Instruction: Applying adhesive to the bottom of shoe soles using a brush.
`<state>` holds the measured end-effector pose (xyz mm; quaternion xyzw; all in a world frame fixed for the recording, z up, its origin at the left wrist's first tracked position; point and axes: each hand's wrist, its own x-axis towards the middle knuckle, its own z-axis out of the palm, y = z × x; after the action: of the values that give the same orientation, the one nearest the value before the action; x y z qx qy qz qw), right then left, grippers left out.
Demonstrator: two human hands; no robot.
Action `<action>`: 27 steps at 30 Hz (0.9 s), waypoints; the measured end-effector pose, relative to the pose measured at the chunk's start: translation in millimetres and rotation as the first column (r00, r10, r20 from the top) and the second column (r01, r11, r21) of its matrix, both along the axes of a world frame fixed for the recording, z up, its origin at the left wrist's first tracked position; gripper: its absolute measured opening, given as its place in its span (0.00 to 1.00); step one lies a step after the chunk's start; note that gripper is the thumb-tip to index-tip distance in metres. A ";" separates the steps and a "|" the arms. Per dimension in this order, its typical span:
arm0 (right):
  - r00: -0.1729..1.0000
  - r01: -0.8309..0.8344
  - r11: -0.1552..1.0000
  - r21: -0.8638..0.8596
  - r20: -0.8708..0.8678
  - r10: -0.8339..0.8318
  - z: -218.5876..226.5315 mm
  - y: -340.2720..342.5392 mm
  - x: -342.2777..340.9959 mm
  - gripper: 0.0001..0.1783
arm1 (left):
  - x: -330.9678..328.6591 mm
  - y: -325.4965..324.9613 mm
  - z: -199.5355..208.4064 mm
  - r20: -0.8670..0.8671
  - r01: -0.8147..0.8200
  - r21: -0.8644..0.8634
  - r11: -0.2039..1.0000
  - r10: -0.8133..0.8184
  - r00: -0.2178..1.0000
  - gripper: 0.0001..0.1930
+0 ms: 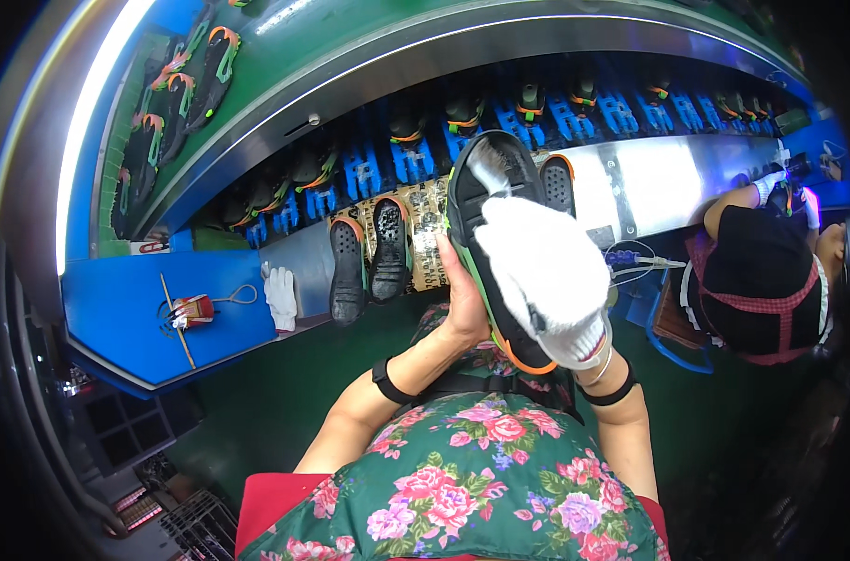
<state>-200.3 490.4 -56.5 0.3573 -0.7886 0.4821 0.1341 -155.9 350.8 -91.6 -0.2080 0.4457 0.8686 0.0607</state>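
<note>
My left hand point(464, 301), bare, grips the left edge of a black shoe sole point(467, 201) with a green and orange rim, its thumb lying along the side. Over the sole is my right hand point(548, 276) in a white glove, closed round a brush point(489, 174). Its pale bristles touch the sole's upper face near the far end; the handle is hidden in the glove. Two similar soles, a dotted one point(347, 266) and a wet-looking one point(388, 245), lie side by side to the left. Another perforated sole point(558, 184) shows behind the held one.
Beyond the ledge runs a row of blue holders point(361, 173), several carrying shoes. A blue side table point(116, 318) at left bears a small red box point(193, 311) and a thin stick; a white glove point(280, 297) lies beside it. At right sits a person in a dark cap point(757, 252).
</note>
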 end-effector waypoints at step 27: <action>0.965 -0.135 0.918 -0.372 0.163 0.208 -20.3 20.5 4.3 0.23 | -7.3 -19.6 -72.1 -0.171 0.108 0.627 0.771 0.001 0.985 0.56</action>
<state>-196.0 510.9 -76.8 0.3447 -0.6626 0.6608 0.0745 -163.2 331.3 -163.7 -0.0914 0.1360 0.9797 0.1157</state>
